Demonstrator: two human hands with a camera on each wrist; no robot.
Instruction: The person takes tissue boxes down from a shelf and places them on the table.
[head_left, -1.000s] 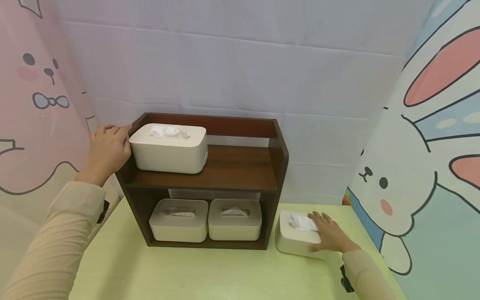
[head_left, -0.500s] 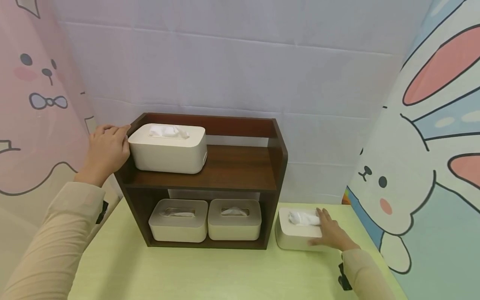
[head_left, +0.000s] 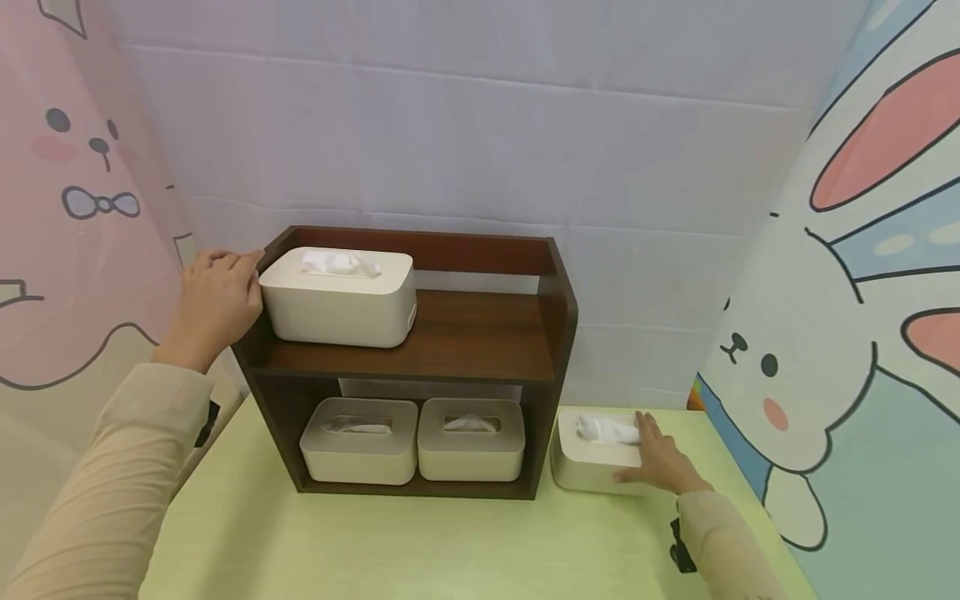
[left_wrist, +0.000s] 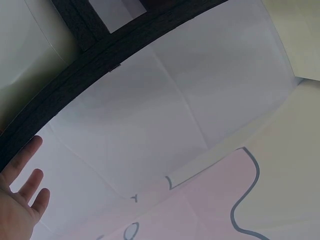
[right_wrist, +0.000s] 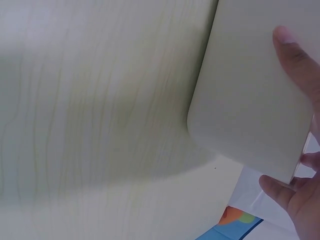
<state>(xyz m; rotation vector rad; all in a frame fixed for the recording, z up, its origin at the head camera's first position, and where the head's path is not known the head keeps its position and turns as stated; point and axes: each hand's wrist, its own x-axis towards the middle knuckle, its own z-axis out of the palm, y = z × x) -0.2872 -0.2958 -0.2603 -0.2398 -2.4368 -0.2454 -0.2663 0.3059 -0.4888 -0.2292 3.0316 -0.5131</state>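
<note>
On the table right of the brown shelf point(head_left: 405, 367) sits a white tissue box point(head_left: 592, 471) with a tissue sticking out of its top. My right hand point(head_left: 662, 460) grips its right end. In the right wrist view, the thumb point(right_wrist: 292, 55) lies on the box's long front face and the other fingers are at its end. My left hand point(head_left: 217, 300) rests against the upper left side of the shelf, beside another tissue box point(head_left: 337, 317) on the upper level. In the left wrist view, several fairly straight, spread fingers point(left_wrist: 31, 182) show, one at the dark panel edge.
Two more tissue boxes, a left one point(head_left: 358, 458) and a right one point(head_left: 470, 457), stand side by side on the shelf's lower level. A pale table point(head_left: 390, 550) carries everything. Cloth backdrops with a rabbit print point(head_left: 810, 358) enclose the right side, and a pink print the left.
My right hand has shifted the tissue box on the table slightly backward, and its front edge has turned to line up more nearly with the shelf. The left hand has stayed in place.
</note>
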